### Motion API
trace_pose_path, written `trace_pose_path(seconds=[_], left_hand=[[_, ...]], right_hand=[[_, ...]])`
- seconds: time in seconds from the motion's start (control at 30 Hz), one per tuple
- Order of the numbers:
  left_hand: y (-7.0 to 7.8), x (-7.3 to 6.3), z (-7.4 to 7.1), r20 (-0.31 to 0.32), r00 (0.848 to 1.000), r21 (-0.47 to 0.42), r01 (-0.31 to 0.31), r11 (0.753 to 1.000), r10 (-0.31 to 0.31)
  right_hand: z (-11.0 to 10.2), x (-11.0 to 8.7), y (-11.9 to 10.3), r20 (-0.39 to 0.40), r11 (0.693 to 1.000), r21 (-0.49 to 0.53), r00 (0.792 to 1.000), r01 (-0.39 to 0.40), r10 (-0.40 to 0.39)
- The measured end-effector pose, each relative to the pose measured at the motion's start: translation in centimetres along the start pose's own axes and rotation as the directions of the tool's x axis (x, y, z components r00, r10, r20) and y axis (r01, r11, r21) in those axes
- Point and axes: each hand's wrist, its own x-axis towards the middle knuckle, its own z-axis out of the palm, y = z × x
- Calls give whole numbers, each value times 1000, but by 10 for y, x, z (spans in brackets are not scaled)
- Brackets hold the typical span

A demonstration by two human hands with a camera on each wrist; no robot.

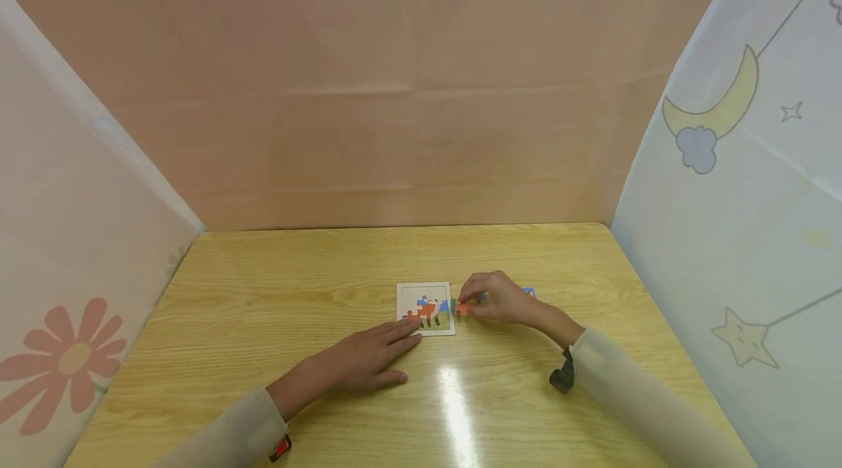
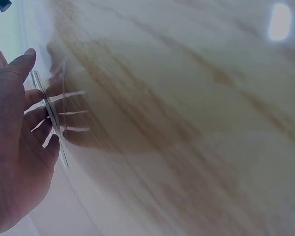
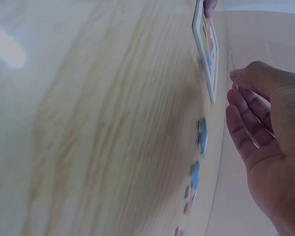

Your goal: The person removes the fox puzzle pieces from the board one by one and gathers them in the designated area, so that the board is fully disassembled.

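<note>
A square jigsaw board [image 1: 426,288] with a pale rim lies in the middle of the table, partly filled with pieces that picture an orange-red, white-faced animal. My left hand [image 1: 368,358] rests with fingers outstretched on the board's lower left corner; in the left wrist view, the left hand's [image 2: 24,132] fingertips overlap the board's edge. Just right of the board, my right hand [image 1: 500,298] pinches an orange-red and green jigsaw piece [image 1: 462,309] between thumb and fingers. The right wrist view has the right hand [image 3: 270,123] raised above the tabletop, near the board's rim [image 3: 199,37].
Loose jigsaw pieces [image 3: 202,135] lie in a row to the right of the board, partly hidden behind the right hand in the head view, where a blue piece [image 1: 529,292] shows. Paper-covered walls [image 1: 408,124] enclose the wooden table [image 1: 263,285] at the back and sides.
</note>
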Motion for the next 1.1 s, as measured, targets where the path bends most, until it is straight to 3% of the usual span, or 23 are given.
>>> trace_pose_path(seconds=[0.57, 0.83, 1.1], left_hand=[[0, 0, 0, 4, 1000, -12, 10, 1000, -10], [0, 1, 0, 7, 1000, -11, 15, 1000, -15], [1, 2, 1, 12, 1000, -19, 24, 1000, -24]], right_hand=[[-10, -32, 11, -14, 998, -14, 998, 55, -55], [-11, -38, 11, 21, 999, -34, 1000, -17, 17], [-10, -41, 14, 16, 997, -75, 1000, 19, -18]])
